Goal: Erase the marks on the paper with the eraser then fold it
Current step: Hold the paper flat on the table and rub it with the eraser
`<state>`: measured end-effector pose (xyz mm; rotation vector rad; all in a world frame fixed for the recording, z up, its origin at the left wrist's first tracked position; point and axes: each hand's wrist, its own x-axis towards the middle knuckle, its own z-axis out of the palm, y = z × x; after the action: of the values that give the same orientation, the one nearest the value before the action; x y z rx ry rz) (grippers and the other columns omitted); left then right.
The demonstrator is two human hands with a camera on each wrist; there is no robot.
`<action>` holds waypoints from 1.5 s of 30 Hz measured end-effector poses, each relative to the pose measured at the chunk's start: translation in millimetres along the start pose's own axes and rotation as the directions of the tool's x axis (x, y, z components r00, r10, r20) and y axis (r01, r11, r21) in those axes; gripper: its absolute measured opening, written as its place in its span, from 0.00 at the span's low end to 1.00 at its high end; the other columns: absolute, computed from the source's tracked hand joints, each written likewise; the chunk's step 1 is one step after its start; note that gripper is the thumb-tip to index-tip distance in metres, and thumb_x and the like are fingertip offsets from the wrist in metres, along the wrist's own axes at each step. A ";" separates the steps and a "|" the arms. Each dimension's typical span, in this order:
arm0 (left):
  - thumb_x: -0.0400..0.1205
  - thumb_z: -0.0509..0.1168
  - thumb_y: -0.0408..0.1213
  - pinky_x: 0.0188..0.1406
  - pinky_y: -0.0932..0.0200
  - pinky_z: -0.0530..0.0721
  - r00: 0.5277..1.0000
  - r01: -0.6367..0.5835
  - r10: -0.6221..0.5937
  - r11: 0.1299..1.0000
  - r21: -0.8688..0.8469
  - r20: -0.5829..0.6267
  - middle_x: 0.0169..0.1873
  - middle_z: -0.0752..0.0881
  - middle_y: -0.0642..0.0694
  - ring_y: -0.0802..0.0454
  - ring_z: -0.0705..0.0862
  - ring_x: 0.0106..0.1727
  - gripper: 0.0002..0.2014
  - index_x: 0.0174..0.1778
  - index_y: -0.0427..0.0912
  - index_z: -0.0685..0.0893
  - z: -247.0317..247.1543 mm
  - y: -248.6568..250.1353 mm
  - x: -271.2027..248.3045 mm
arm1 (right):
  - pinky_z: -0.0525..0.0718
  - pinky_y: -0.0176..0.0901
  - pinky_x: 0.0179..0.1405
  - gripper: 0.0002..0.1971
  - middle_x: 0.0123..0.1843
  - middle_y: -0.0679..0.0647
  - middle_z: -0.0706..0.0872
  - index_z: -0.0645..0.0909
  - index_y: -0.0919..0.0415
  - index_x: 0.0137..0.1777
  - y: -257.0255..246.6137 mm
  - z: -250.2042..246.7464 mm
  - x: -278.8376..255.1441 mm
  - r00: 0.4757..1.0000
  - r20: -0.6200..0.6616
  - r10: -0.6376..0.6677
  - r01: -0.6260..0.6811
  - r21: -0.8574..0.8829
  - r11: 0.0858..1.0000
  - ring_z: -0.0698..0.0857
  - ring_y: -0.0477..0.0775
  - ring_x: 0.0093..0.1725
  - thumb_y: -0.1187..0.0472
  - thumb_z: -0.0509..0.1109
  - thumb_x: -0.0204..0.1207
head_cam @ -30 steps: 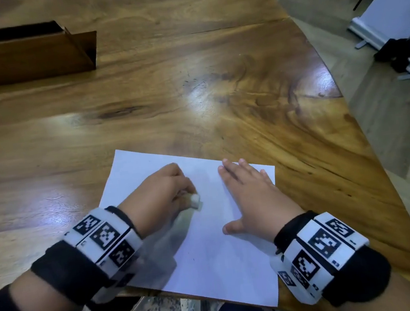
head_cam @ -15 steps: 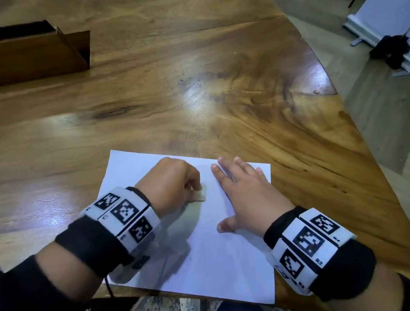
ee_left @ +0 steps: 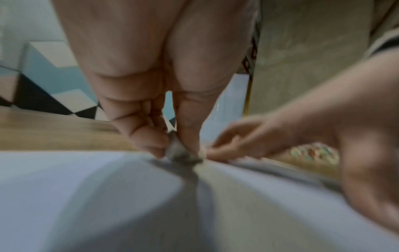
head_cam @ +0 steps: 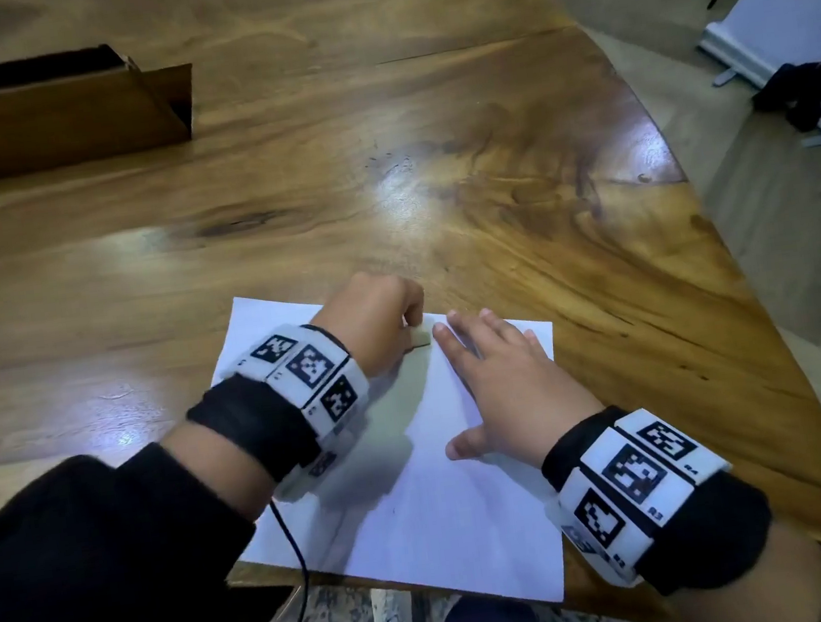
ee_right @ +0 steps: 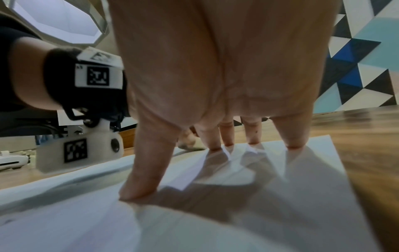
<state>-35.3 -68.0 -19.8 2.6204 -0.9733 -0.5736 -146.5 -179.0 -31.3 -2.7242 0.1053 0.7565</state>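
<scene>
While my left hand (head_cam: 373, 320) curls its fingers and thumb round the small pale eraser (head_cam: 419, 336), pressing its lower end onto the paper (head_cam: 426, 541), my right hand (head_cam: 505, 382) lies flat with fingers straight and spread, holding nothing and pinning the sheet just beside the eraser. The left wrist view is blurred, but I can make out the eraser (ee_left: 180, 150) pinched between thumb and fingers. In the right wrist view my fingertips (ee_right: 294, 143) and thumb touch the sheet. The paper sits at the near edge of the wooden table (head_cam: 430, 153), one corner hanging past it. Far left on the table I see a long brown box (head_cam: 39, 123), open at its end; I cannot tell what is in it. Beyond the table's right edge there is bare floor (head_cam: 802, 237) with a dark bundle (head_cam: 798, 92) against a white panel (head_cam: 784, 6). A wall of blue, black and white triangles (ee_right: 356, 71) stands behind.
</scene>
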 end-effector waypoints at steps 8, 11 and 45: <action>0.72 0.66 0.32 0.40 0.61 0.70 0.959 -0.160 0.158 0.987 -0.012 0.236 0.40 0.84 0.43 0.46 0.80 0.43 0.05 0.42 0.42 0.85 12.5 -9.9 -48.1 | 0.44 0.58 0.82 0.57 0.84 0.43 0.36 0.36 0.51 0.83 0.6 1.1 0.2 1.000 0.005 0.000 0.000 0.010 1.000 0.36 0.53 0.84 0.42 0.75 0.68; 0.73 0.65 0.30 0.38 0.61 0.68 0.997 -0.059 0.059 0.998 -0.009 0.040 0.40 0.85 0.40 0.44 0.80 0.44 0.07 0.44 0.40 0.85 6.4 -4.2 -11.6 | 0.44 0.58 0.83 0.57 0.84 0.43 0.36 0.35 0.51 0.83 0.6 0.5 0.5 1.000 0.011 0.003 -0.003 -0.008 1.000 0.36 0.53 0.84 0.41 0.74 0.69; 0.75 0.65 0.35 0.38 0.63 0.68 0.954 -0.183 0.186 0.982 -0.035 0.233 0.43 0.82 0.42 0.51 0.75 0.41 0.07 0.47 0.40 0.84 10.5 -7.2 -41.6 | 0.43 0.57 0.83 0.57 0.84 0.44 0.34 0.34 0.52 0.83 0.3 1.4 0.4 1.000 0.020 0.004 -0.004 -0.012 1.000 0.35 0.53 0.83 0.40 0.74 0.69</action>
<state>-65.0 -36.1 -20.9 2.4526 -1.2646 -0.8537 -146.9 -178.9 -32.7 -2.7278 0.1023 0.7876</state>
